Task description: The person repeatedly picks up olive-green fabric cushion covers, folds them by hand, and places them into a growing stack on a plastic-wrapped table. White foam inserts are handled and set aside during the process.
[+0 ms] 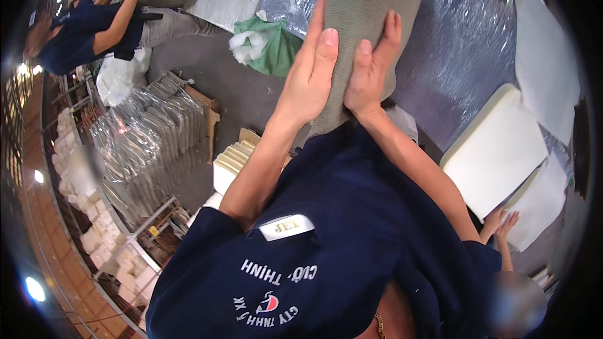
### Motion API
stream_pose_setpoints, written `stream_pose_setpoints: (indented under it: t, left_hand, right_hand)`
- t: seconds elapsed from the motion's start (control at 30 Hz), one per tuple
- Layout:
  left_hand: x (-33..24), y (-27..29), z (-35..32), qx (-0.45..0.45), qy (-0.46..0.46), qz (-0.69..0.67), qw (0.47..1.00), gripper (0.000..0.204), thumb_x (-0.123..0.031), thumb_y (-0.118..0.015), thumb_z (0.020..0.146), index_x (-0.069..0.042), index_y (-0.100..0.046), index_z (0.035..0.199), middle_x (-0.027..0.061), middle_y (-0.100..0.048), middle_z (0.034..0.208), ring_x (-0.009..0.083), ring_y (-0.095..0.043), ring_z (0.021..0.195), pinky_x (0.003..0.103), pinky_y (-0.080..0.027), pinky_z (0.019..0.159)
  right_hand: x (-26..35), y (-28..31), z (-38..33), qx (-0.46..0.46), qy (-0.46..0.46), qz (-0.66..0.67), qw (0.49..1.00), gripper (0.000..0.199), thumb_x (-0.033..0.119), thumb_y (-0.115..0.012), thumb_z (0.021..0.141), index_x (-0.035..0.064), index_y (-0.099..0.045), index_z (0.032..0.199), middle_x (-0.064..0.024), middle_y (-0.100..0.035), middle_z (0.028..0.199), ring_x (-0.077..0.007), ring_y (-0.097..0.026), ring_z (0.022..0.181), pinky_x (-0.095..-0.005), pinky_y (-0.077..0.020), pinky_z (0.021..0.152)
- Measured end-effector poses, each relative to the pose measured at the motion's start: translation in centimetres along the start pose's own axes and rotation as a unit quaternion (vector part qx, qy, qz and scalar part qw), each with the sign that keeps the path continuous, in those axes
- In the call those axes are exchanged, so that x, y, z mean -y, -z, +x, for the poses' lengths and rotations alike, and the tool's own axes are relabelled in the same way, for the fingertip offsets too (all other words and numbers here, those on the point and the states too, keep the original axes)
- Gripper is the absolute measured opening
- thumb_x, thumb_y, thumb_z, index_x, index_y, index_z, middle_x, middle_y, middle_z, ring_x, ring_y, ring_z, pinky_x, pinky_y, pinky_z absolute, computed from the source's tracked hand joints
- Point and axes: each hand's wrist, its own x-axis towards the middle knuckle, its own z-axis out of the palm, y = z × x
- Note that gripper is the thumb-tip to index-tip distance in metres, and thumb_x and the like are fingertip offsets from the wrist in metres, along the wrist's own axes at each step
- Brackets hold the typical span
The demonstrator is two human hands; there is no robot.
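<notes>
A long grey-green fabric-covered piece, like a cushion, extends away from my body, its near end against my shirt. Along its left edge lies my left hand, fingers straight and thumb raised. My right hand rests on its right side, fingers stretched and slightly apart. Both palms face inward toward the fabric and touch it. Neither hand has its fingers wrapped round anything. The underside of the piece is hidden.
Plastic-wrapped surfaces flank the piece. A green bag with white stuffing lies at left, near stacked plastic-wrapped panels. White foam pads are at right, where another person's hands work. Another person stands far left.
</notes>
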Motion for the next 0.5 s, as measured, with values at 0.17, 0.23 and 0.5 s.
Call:
stream_pose_setpoints:
  t: [0.17, 0.23, 0.5]
  left_hand:
    - [-1.3, -1.0, -0.7, -0.047, -0.076, 0.289, 0.953, 0.062, -0.023, -0.044, 0.110, 0.004, -0.022, 0.161, 0.0306, -0.036, 0.160, 0.0433, -0.041, 0.146, 0.045, -0.035, 0.119]
    - [-1.1, -1.0, -0.4, -0.062, -0.107, 0.397, 0.909, 0.062, -0.015, -0.049, 0.106, 0.005, -0.024, 0.159, 0.0311, -0.038, 0.158, 0.0464, -0.040, 0.146, 0.047, -0.036, 0.119]
    - [-0.2, -0.9, -0.2, -0.079, -0.113, 0.440, 0.887, 0.083, -0.019, -0.059, 0.104, 0.002, -0.004, 0.163, 0.0338, -0.020, 0.165, 0.0445, -0.023, 0.155, 0.045, -0.023, 0.125]
  right_hand:
    - [-0.5, -0.6, -0.5, -0.022, 0.003, -0.010, 1.000, 0.077, 0.044, -0.058, 0.100, -0.0012, -0.033, 0.157, -0.0336, -0.024, 0.160, -0.0498, -0.022, 0.150, -0.0569, -0.0180, 0.122]
    - [-0.3, -0.8, -0.9, -0.018, -0.018, 0.009, 1.000, 0.074, 0.042, -0.059, 0.100, 0.0006, -0.035, 0.157, -0.0335, -0.024, 0.161, -0.0502, -0.021, 0.150, -0.0572, -0.0181, 0.122]
    - [10.4, 7.8, 14.9, -0.095, 0.215, 0.146, 0.961, 0.060, 0.029, -0.063, 0.096, 0.0090, -0.050, 0.150, -0.0172, -0.041, 0.159, -0.0357, -0.037, 0.147, -0.0545, -0.0253, 0.121]
